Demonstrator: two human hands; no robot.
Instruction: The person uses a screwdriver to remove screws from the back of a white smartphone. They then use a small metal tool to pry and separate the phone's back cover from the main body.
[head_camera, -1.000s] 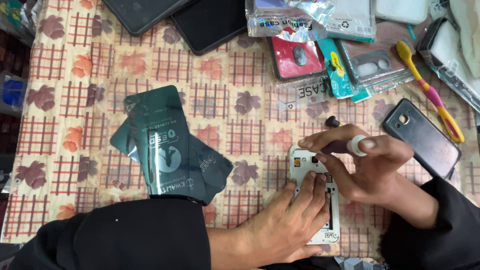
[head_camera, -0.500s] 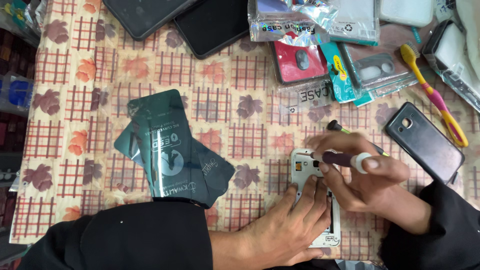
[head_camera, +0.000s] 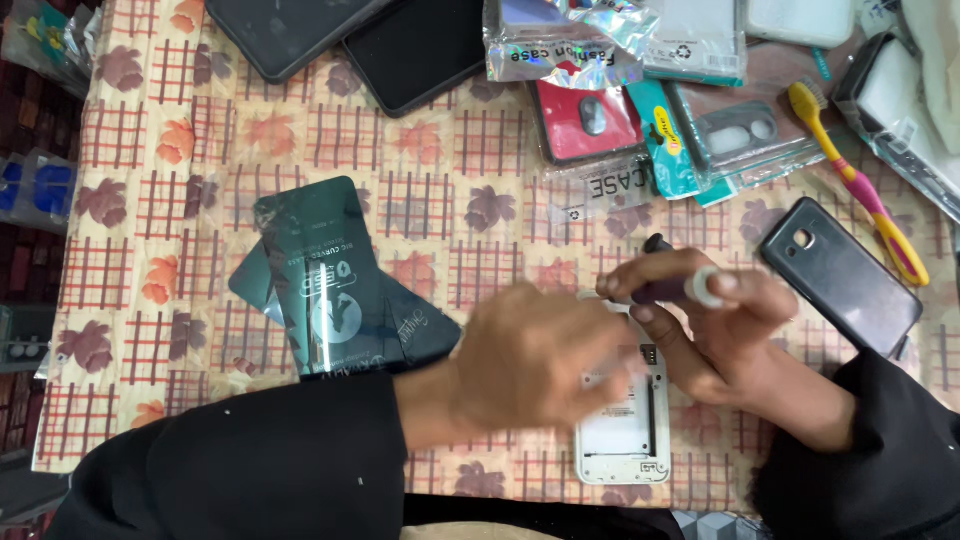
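**Phone lies lengthwise under both hands**

Your right hand (head_camera: 720, 320) pinches a dark screwdriver (head_camera: 668, 290) crosswise above the top end of the white opened phone (head_camera: 625, 425). The phone's long axis runs toward you on the table (head_camera: 200, 130). Your blurred left hand (head_camera: 530, 360) hovers over its left edge, nearer the phone; whether its grip is spread, you cannot tell.

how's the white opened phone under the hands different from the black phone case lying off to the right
The white phone lies back-open, its inner compartment showing; the black phone case is a closed shell with a camera cutout. The white phone sits upright near the table edge, partly covered by the blurred left hand; the black case lies tilted and untouched, beyond the right hand holding a dark tool. Both rest flat on the patterned cloth.
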